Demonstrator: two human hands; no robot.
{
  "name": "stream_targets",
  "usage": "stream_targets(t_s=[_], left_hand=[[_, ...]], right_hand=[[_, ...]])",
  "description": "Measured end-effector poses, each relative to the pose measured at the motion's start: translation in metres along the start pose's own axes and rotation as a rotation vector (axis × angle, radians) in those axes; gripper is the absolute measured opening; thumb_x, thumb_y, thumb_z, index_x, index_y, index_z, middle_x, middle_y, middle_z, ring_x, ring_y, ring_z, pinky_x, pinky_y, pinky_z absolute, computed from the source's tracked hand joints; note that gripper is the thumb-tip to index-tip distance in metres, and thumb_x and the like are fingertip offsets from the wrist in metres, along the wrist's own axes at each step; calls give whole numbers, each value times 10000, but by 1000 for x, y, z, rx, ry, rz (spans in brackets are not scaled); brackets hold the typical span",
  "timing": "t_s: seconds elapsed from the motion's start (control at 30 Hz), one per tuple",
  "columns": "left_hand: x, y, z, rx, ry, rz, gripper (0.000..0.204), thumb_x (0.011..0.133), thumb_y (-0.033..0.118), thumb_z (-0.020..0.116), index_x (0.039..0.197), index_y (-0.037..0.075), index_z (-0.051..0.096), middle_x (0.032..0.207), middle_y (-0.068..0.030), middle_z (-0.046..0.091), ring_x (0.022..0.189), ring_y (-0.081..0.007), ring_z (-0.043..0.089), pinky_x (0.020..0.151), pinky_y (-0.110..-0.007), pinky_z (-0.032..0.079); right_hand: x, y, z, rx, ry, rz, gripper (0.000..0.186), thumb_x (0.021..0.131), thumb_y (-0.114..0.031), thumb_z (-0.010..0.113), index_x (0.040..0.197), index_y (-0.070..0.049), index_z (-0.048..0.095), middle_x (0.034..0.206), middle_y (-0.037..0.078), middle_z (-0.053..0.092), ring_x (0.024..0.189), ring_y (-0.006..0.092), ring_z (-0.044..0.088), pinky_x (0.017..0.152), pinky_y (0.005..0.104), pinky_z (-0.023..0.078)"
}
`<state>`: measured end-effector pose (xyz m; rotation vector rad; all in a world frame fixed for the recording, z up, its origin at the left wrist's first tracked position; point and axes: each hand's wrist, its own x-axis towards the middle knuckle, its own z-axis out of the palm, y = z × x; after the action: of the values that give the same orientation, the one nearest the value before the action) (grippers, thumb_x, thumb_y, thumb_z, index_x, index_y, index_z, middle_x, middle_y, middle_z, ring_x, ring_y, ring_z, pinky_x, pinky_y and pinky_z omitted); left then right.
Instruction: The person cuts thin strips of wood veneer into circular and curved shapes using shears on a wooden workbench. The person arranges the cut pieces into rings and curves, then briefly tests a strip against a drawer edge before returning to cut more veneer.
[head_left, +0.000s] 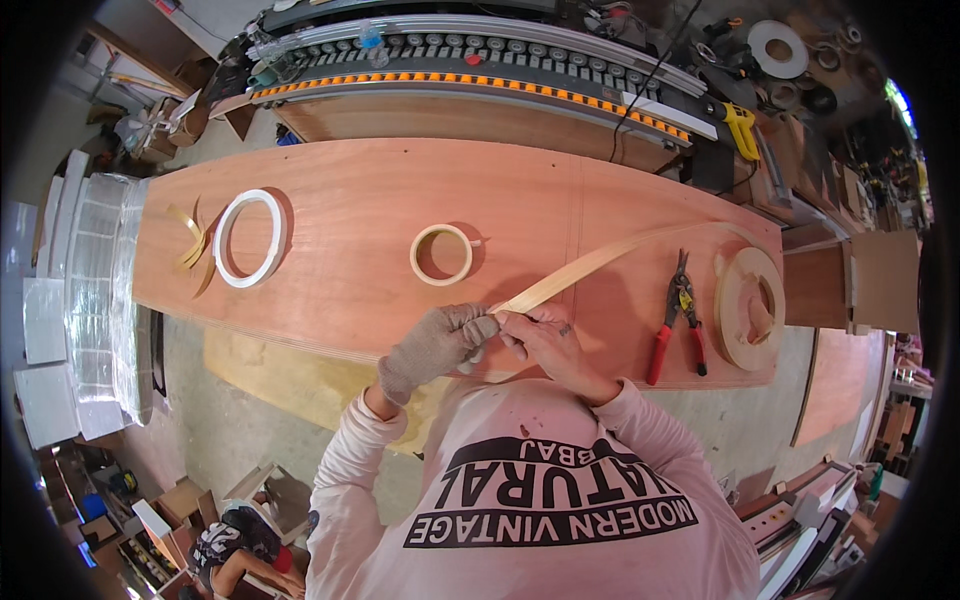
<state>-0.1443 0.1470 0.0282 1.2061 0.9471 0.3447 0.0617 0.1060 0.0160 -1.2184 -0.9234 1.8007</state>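
My left hand (430,348), in a knitted grey glove, and my bare right hand (540,342) pinch the end of a pale wood edge strip (568,273) at the front of a reddish plywood board (350,200). The strip curves away rightward to a coiled roll (737,335) lying at the board's right end. Red-handled snips (661,347) lie open between my right hand and the coil. A beige tape roll (463,258) sits above my left hand. Farther left lie a white ring-shaped roll (226,238) and some short strip offcuts (190,240).
Behind the board runs a long machine (450,75) with rollers and a yellow glue gun (740,130). Wrapped panels (95,300) stand left, a cardboard box (885,290) right. A person (230,555) crouches at lower left among wood pieces. A yellowish sheet (260,370) lies below the board.
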Motion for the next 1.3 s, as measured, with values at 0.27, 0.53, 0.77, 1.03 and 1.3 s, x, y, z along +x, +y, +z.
stream_targets(t_s=[0.27, 0.53, 0.77, 1.03, 1.3], left_hand=[[5, -10, 4, 279, 23, -5, 200, 1028, 210, 637, 1023, 16, 681, 681, -20, 564, 539, -136, 501, 526, -313, 441], [4, -9, -11, 1260, -98, 430, 138, 908, 167, 625, 839, 49, 607, 781, -144, 629, 684, -363, 665, 583, -453, 528], [33, -21, -13, 639, 5, -173, 318, 998, 247, 551, 783, 31, 645, 633, -117, 608, 579, -302, 609, 547, -413, 459], [46, -48, -28, 291, -17, -253, 289, 976, 271, 625, 852, 20, 696, 573, -6, 503, 453, -104, 463, 438, -286, 369], [31, 5, -8, -49, -102, -364, 383, 1025, 378, 647, 1065, 15, 764, 570, 35, 466, 463, -67, 404, 446, -244, 320]], right_hand=[[-54, 36, -113, -868, 530, -215, 419, 963, -214, 731, 1309, 1, 630, 1177, 145, 653, 1129, 250, 614, 978, 372, 507], [-130, 72, -261, -1462, 1008, -69, 520, 900, -172, 725, 1348, 28, 555, 1245, 283, 612, 1177, 449, 582, 1016, 500, 482], [-150, 47, -266, -1207, 812, 88, 364, 788, -32, 681, 1142, 18, 609, 1043, 251, 638, 938, 427, 622, 828, 464, 505], [-165, 22, -169, -867, 652, 229, 320, 766, -41, 660, 1074, 2, 583, 977, 153, 596, 893, 292, 589, 803, 383, 483], [-154, 23, -115, -68, 369, 400, 682, 797, -41, 683, 1435, 26, 450, 1316, 129, 594, 1276, 234, 568, 1085, 335, 407]])
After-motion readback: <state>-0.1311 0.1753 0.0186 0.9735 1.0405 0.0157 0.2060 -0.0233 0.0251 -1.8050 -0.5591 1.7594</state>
